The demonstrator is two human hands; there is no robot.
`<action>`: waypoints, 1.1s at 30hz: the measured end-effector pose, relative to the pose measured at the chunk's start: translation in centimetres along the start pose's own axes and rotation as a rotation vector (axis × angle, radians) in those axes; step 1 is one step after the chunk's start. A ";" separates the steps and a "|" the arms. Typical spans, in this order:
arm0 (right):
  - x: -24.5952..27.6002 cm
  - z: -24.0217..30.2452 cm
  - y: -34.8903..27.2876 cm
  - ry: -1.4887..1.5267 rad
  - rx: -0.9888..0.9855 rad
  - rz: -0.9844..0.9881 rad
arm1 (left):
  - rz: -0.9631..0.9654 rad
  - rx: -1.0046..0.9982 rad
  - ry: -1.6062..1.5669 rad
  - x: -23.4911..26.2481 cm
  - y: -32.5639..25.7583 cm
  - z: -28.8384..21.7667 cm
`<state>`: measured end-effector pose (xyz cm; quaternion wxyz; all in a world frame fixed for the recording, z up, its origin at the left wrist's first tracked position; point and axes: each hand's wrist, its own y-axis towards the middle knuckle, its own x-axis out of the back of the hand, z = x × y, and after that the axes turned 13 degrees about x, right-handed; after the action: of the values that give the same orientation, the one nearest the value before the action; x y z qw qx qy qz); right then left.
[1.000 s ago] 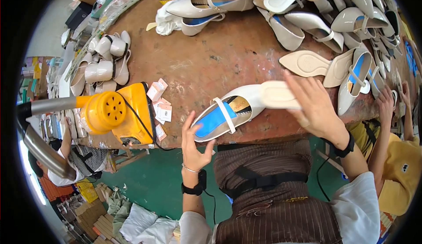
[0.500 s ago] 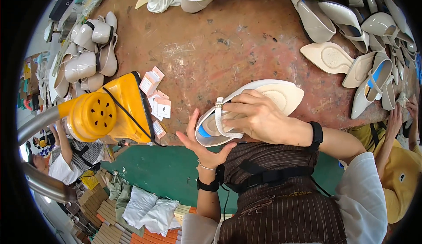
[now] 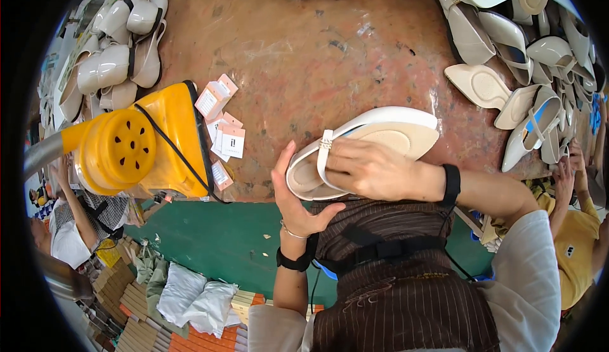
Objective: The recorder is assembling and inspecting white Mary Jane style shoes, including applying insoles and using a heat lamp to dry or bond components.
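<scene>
A white slingback shoe (image 3: 290,177) with a strap and a gold-toned ornament (image 3: 325,142) lies at the table's near edge, its heel end to the left. Spread around that heel end, my left hand (image 3: 297,209) has its fingers stretched up and its thumb apart. My right hand (image 3: 374,169) reaches in under the strap with bent fingers, and its fingertips are hidden inside the shoe. A beige insole (image 3: 307,177) shows at the heel. Right of my knuckles, a cream padded surface (image 3: 403,137) with a white rim shows; whether it is a separate piece, I cannot tell.
At left stands a yellow machine (image 3: 174,139) with a cable, beside pink-and-white cards (image 3: 219,133). White shoes are grouped at far left (image 3: 108,66) and heaped at right (image 3: 469,31). Loose insoles (image 3: 479,85) lie by the heap. Co-workers (image 3: 574,244) are at both sides.
The blue patch in the shoe's heel is now covered by beige insole. My left palm has turned more upright against the heel, and my right hand stays under the strap. The view has shifted slightly.
</scene>
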<state>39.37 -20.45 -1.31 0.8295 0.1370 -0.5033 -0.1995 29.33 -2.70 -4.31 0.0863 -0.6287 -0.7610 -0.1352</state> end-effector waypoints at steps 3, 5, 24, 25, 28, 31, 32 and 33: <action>-0.4 -0.8 0.8 0.170 0.092 0.090 | 0.021 -0.024 0.079 0.5 0.5 -0.2; -0.5 -0.7 1.1 0.284 0.004 0.222 | -0.005 -0.053 0.141 0.5 0.6 -0.3; 7.3 -0.9 -1.2 -0.184 -0.822 -0.450 | 0.255 0.153 0.707 -7.5 -4.3 -10.8; 7.7 0.3 -2.0 -0.096 -0.756 -0.347 | 0.279 0.162 0.760 -7.8 -4.3 -10.9; 6.0 6.1 -4.0 -0.085 -0.506 -0.283 | 0.263 0.128 0.761 -8.0 -3.7 -10.6; 3.6 10.1 -4.7 -0.089 -0.585 -0.126 | 0.344 0.134 0.829 -7.7 -3.5 -10.1; 3.3 10.1 -4.6 -0.123 -0.613 -0.176 | 0.403 0.164 0.835 -7.7 -3.4 -10.1; 3.1 9.3 -4.2 -0.110 -0.613 -0.146 | 0.360 0.122 0.843 -7.7 -3.4 -10.1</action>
<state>31.58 -25.81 3.50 0.7871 -0.0946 -0.4528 -0.4080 27.13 -13.66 2.62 0.4472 -0.6346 -0.5449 -0.3167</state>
